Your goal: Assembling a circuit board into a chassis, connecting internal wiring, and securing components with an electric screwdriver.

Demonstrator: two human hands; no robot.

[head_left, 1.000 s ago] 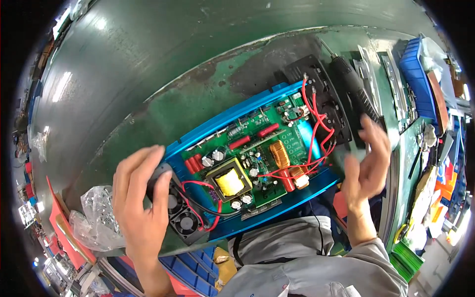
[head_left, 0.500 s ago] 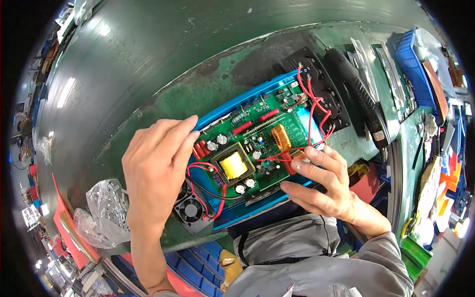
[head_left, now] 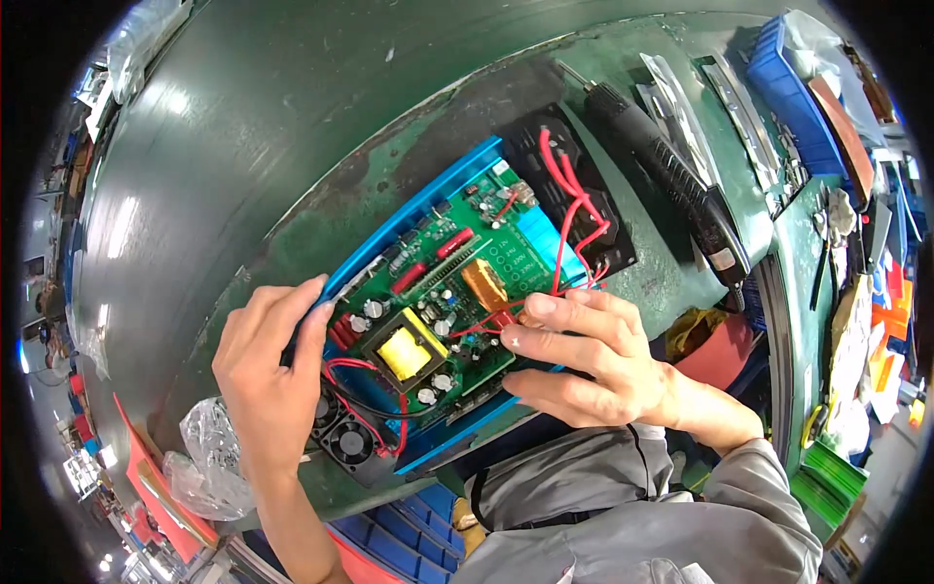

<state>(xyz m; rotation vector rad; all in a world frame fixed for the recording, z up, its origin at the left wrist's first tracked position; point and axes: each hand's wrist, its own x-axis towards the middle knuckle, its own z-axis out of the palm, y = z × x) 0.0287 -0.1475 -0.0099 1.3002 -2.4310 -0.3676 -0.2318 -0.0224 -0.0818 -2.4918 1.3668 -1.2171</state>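
Observation:
A long blue metal case [head_left: 413, 219] holds a green circuit board [head_left: 484, 209] and lies slanted on the workbench. On the board are a yellow-wrapped transformer [head_left: 404, 352], a copper-wound coil [head_left: 484, 284] and several capacitors. My left hand [head_left: 272, 365] pinches the case's left end between thumb and fingertips. Across the case's near right side, my right hand [head_left: 593, 360] has its fingers over the board and its thumb by the near wall, gripping there; its exact contact is partly hidden. Red wires [head_left: 579, 204] run from under those fingers to a black panel [head_left: 593, 209] beyond the case's right end.
A fan [head_left: 348, 441] sits by the case's left end, beside crumpled clear plastic [head_left: 209, 457]. Right of the panel lies a black electric screwdriver [head_left: 666, 170], then metal strips [head_left: 744, 127] and a blue bin [head_left: 803, 107]. Blue trays [head_left: 409, 535] are below the bench edge.
The case, with both hands on it, has shifted left in view and turned slightly counterclockwise. Its right end stands farther from the black panel's far edge. The whole view has also shifted somewhat.

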